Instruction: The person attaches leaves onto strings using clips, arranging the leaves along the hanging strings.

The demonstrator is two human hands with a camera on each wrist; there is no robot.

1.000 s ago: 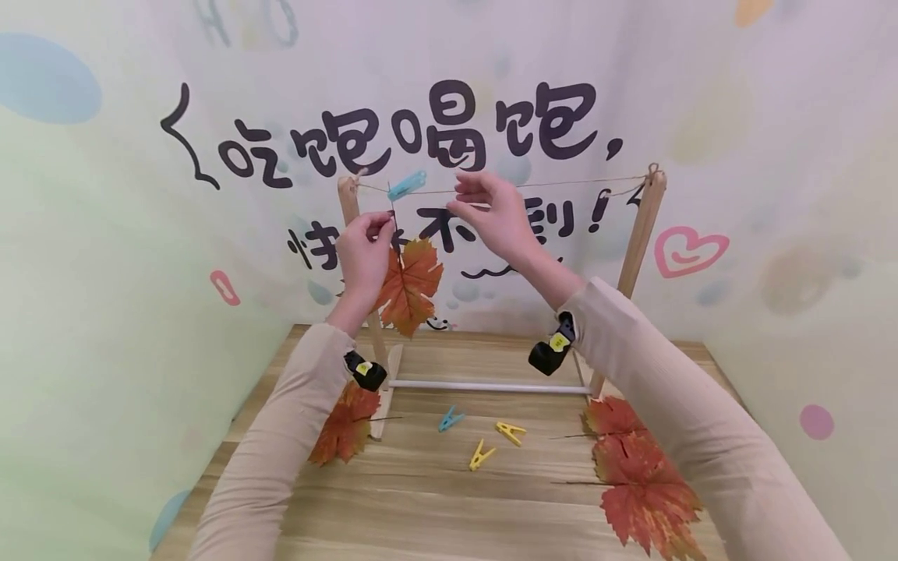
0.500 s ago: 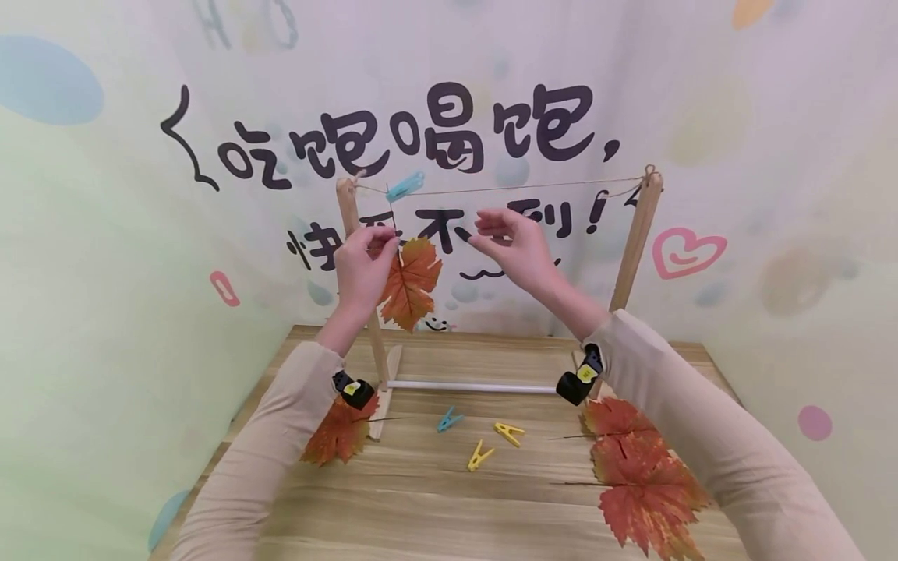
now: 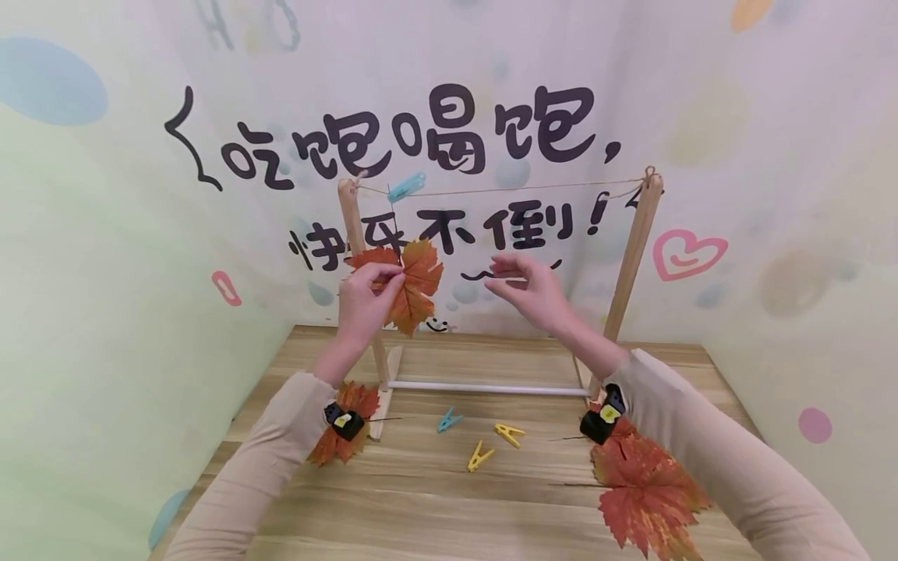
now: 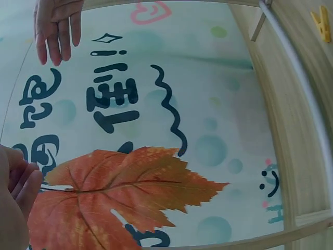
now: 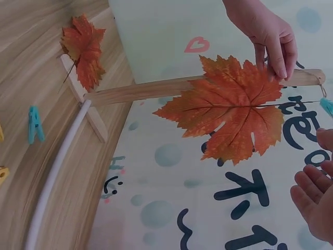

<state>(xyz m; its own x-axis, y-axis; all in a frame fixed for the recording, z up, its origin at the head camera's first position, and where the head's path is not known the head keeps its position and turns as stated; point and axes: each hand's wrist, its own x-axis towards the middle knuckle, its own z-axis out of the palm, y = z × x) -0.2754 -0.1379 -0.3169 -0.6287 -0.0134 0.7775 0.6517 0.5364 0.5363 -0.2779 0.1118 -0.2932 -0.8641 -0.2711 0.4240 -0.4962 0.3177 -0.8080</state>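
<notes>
An orange-red artificial maple leaf point(image 3: 414, 284) hangs by its thin stem from a blue clothespin point(image 3: 405, 188) on the string point(image 3: 533, 187). My left hand point(image 3: 368, 300) is right at this leaf, its thumb and fingertips close together over the area near the stem base. In the right wrist view, the fingertips of the left hand point(image 5: 276, 47) overlap the leaf's upper edge, beside the stem. My right hand point(image 3: 536, 292) is apart from the leaf, to its right below the string, with relaxed fingers and nothing in them.
Wooden posts point(image 3: 634, 257) hold the string, joined low down by a white rod point(image 3: 484, 387). On the table point(image 3: 435, 506) lie a blue clothespin point(image 3: 449, 421), two yellow clothespins point(image 3: 509, 434), a leaf point(image 3: 358, 401) at left and overlapping leaves point(image 3: 645, 487) at right.
Both hands have moved down from the string. My left hand has come down along the stem to the leaf; my right hand has also drifted right. Leaf and clothespin stay hanging.
</notes>
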